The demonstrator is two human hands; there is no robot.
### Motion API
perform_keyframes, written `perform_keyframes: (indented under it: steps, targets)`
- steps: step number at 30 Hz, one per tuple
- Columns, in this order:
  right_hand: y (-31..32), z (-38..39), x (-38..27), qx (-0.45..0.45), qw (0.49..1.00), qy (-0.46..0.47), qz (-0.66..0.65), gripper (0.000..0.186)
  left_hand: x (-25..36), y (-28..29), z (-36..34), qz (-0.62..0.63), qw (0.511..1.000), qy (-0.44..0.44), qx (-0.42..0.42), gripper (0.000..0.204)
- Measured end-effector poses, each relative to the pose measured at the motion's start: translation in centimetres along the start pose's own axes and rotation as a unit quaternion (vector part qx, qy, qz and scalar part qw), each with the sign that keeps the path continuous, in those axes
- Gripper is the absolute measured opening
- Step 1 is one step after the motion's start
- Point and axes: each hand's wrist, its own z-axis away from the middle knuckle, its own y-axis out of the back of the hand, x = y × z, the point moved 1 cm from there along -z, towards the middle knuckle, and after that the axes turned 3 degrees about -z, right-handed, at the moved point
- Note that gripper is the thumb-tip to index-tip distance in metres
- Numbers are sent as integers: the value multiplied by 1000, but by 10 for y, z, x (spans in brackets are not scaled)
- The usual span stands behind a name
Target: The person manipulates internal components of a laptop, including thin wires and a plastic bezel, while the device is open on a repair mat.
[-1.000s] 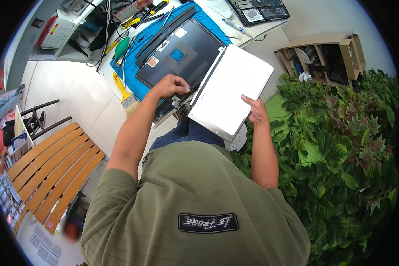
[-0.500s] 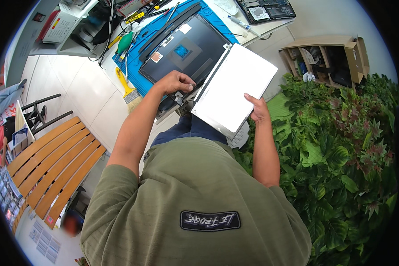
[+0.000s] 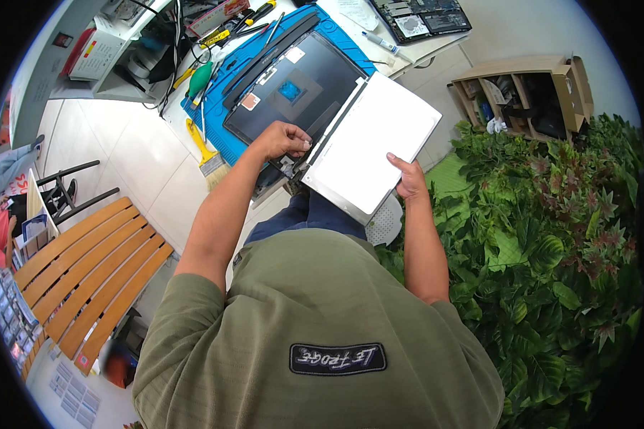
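Note:
My left hand [image 3: 285, 141] is closed in a pinch at the lower edge of a dark laptop screen [image 3: 311, 91], by the hinge; what is between the fingertips is too small to name. My right hand [image 3: 408, 174] grips the right edge of a white laptop section [image 3: 361, 146], thumb on top. That section slants beside the screen, overhanging the bench edge above my thighs. Screen and a long black bezel strip [image 3: 268, 56] lie on a blue repair mat [image 3: 348, 37].
Brush [image 3: 200, 146], green blower [image 3: 199, 80], pen [image 3: 379, 42], tools, cables and an opened laptop [image 3: 418, 16] share the bench [image 3: 408, 53]. Wooden slatted bench [image 3: 86, 268] and another person [image 3: 0, 232] are left; wooden cabinet [image 3: 522, 71] and leafy plants [image 3: 537, 250] are right.
Both hands keep nearly the same grip and place on the laptop. The whole view has shifted slightly back and forth, with little else visibly different.

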Motion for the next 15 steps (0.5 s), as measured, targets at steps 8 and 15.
perform_keyframes:
  steps: [8,15]
  targets:
    - [8,-11,0,-25,999,-19,17,53,-1,0,3,48,999,8,12,30]
    - [1,-15,3,-43,998,-27,29,56,-7,0,2,59,998,9,14,30]
